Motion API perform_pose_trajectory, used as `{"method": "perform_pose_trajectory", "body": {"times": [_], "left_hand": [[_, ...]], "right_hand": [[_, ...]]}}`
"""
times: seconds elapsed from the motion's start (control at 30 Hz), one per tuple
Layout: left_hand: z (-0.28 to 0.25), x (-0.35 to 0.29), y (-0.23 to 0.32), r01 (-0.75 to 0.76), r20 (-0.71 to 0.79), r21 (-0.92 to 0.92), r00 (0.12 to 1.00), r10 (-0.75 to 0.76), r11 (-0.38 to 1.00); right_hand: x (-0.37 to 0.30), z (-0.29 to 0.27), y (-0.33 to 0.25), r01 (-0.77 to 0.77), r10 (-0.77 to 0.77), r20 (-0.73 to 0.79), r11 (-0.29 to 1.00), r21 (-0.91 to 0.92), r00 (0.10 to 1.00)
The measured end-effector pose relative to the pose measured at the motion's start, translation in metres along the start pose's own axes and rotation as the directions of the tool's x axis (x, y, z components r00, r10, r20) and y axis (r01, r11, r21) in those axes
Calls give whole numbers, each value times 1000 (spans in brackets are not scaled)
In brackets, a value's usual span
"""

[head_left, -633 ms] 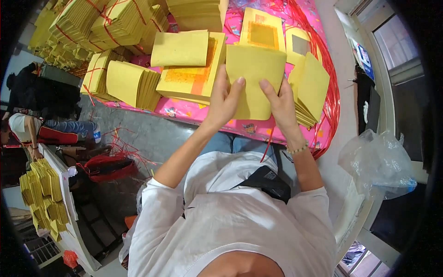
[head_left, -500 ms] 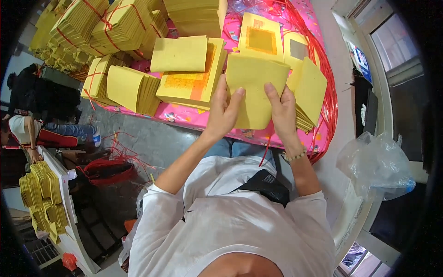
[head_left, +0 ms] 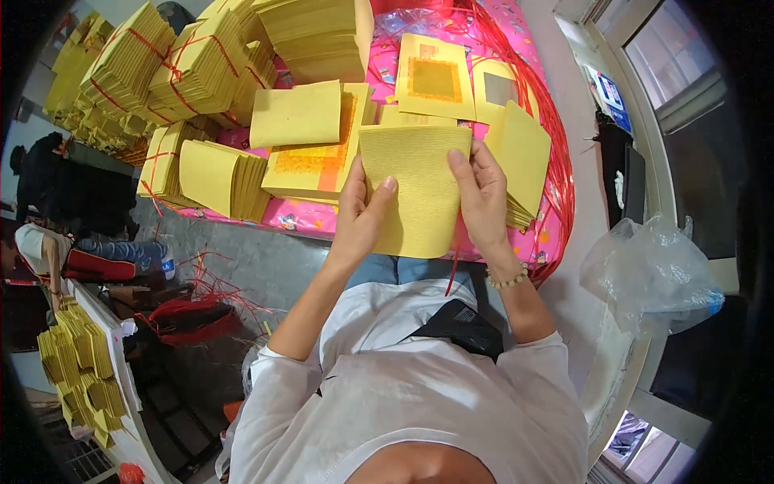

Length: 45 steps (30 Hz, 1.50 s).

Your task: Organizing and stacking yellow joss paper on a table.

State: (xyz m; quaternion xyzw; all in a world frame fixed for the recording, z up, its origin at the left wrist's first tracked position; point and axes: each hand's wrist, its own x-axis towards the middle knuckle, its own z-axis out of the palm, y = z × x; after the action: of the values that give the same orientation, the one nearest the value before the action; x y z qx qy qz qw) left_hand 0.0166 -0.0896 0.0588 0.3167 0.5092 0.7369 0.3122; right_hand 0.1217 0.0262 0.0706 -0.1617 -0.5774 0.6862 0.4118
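Both my hands hold up a folded yellow paper sheet [head_left: 415,189] with fine crosswise ridges, in front of the pink table's near edge. My left hand [head_left: 360,214] grips its left side, thumb on the face; my right hand [head_left: 484,202] grips the right side and upper corner. To the left, a folded yellow sheet [head_left: 297,114] lies on a stack of yellow paper with an orange print [head_left: 306,164]. Next to my right hand stands a set of folded yellow sheets [head_left: 520,153]. Beyond the held sheet lies yellow paper with a gold square [head_left: 435,78].
A pink patterned cover [head_left: 282,216] spreads over the table. Bundles of yellow paper tied with red string [head_left: 197,68] pile up at the far left. Red strands [head_left: 556,161] hang along the right edge. A clear plastic bag [head_left: 657,270] sits at right. Another person [head_left: 52,250] is at far left.
My hands have drawn the yellow sheet closer to me. Its upper end has tipped, and its ridged face now shows where it looked smooth. The whole view has shifted slightly.
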Motion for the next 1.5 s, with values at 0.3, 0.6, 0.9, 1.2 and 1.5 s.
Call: {"method": "perform_pose_trajectory", "body": {"times": [0.3,0.6,0.9,1.2,1.5], "left_hand": [[3,1,11,113,1,-94,994,-113,989],[2,9,17,122,12,-55,993,-121,991],[9,16,20,120,59,-1,991,-120,993],[16,14,18,106,29,18,994,-106,994],[24,20,13,98,36,71,994,-101,993]], "right_hand": [[-5,2,-11,-77,78,5,995,-66,997],[-14,2,-13,-178,175,-66,983,-35,982],[-34,-20,7,-167,166,-18,984,-59,986],[-52,-40,7,-256,268,54,953,-160,962],[-63,-51,4,-259,273,56,948,-182,960]]}}
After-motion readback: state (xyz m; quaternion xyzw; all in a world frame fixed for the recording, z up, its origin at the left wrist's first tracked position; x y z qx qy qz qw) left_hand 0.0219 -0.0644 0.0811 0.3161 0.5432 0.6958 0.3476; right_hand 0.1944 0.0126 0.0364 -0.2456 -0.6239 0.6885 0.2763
